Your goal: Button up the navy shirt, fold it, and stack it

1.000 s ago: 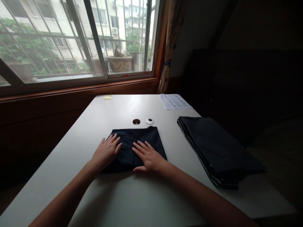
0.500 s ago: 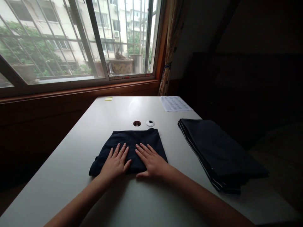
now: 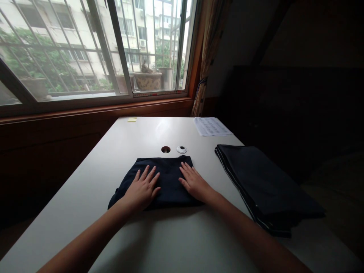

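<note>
Head: hands [image 3: 141, 191] on cloth [image 3: 170, 180], potted plant [image 3: 148, 80]

The head view looks down across the table [image 3: 85, 182] toward the window [image 3: 99, 49].

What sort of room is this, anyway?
Most likely a room in someone's home, though I can't be certain. A patterned curtain is tied back beside a barred window, and a folded dark cloth lies on a white table.
</note>
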A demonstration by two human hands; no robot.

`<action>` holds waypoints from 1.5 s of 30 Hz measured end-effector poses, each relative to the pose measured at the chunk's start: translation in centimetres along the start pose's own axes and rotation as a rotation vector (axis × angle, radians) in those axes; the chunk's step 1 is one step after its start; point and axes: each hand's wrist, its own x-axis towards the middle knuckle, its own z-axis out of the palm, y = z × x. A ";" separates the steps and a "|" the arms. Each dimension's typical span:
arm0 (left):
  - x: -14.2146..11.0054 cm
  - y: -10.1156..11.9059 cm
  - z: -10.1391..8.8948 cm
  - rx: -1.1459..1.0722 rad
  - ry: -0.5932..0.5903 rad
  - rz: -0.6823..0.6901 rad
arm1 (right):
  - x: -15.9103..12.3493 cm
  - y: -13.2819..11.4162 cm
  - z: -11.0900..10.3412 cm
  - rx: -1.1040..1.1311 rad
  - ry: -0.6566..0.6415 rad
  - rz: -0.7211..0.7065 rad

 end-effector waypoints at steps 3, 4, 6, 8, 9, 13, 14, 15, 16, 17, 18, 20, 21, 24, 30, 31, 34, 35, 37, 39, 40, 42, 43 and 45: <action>3.4 1.9 0.2 -0.032 0.021 0.130 | 2.2 0.9 0.5 -0.039 0.015 -0.003; 4.6 2.4 0.5 -0.047 0.024 0.139 | 2.8 1.1 0.6 -0.045 0.015 -0.004; 7.0 2.8 1.4 -0.064 0.026 0.094 | 3.7 1.4 0.8 -0.049 0.018 0.008; 8.7 2.5 2.3 -0.067 0.032 0.038 | 4.1 1.8 0.9 -0.054 0.024 0.043; 9.2 2.0 2.7 -0.067 0.036 0.011 | 4.1 2.0 1.0 -0.057 0.029 0.066; 9.0 -0.7 3.4 -0.059 0.047 -0.104 | 4.0 3.0 1.2 -0.069 0.047 0.149; 8.5 -1.5 3.4 -0.056 0.046 -0.134 | 4.0 3.3 1.2 -0.072 0.048 0.163; 8.0 -2.2 3.3 -0.053 0.044 -0.163 | 4.0 3.6 1.3 -0.075 0.049 0.175; 7.4 -2.9 3.2 -0.049 0.039 -0.192 | 3.9 3.8 1.3 -0.077 0.049 0.185; 6.8 -3.5 3.1 -0.046 0.033 -0.219 | 3.9 4.1 1.4 -0.080 0.048 0.194; 6.1 -4.1 2.9 -0.044 0.025 -0.245 | 3.8 4.4 1.4 -0.084 0.049 0.202; 4.8 -5.1 2.6 -0.040 0.011 -0.290 | 3.5 4.9 1.5 -0.091 0.054 0.216; 4.2 -5.6 2.5 -0.039 0.003 -0.308 | 3.3 5.1 1.5 -0.095 0.058 0.222; 2.2 -7.0 2.3 -0.022 -0.042 -0.371 | 2.6 5.6 1.6 -0.105 0.065 0.236; -1.6 -8.8 1.9 0.062 -0.092 -0.450 | 1.1 5.9 1.5 -0.099 0.069 0.255; -2.0 -8.8 1.7 0.094 -0.076 -0.447 | 0.9 5.9 1.4 -0.092 0.066 0.258; -2.3 -7.7 0.6 0.177 0.016 -0.388 | 0.6 5.8 1.2 -0.059 0.055 0.277; -2.1 -7.1 0.1 0.186 0.050 -0.348 | 0.5 5.8 1.2 -0.045 0.053 0.289; -1.4 -5.4 -0.7 0.165 0.100 -0.249 | 0.4 5.6 1.0 -0.013 0.049 0.319; -0.3 -3.5 -1.4 0.116 0.127 -0.131 | 0.3 5.2 1.0 0.018 0.040 0.339; 0.3 -2.5 -1.6 0.088 0.135 -0.066 | 0.2 4.9 1.0 0.030 0.033 0.341; 1.5 -0.4 -1.6 0.037 0.140 0.063 | -0.3 4.1 1.1 0.064 0.014 0.333; 2.0 0.6 -1.5 0.014 0.136 0.116 | -0.7 3.6 1.2 0.088 0.005 0.325; 2.8 2.6 -0.8 -0.025 0.120 0.190 | -1.6 2.7 1.3 0.127 -0.009 0.300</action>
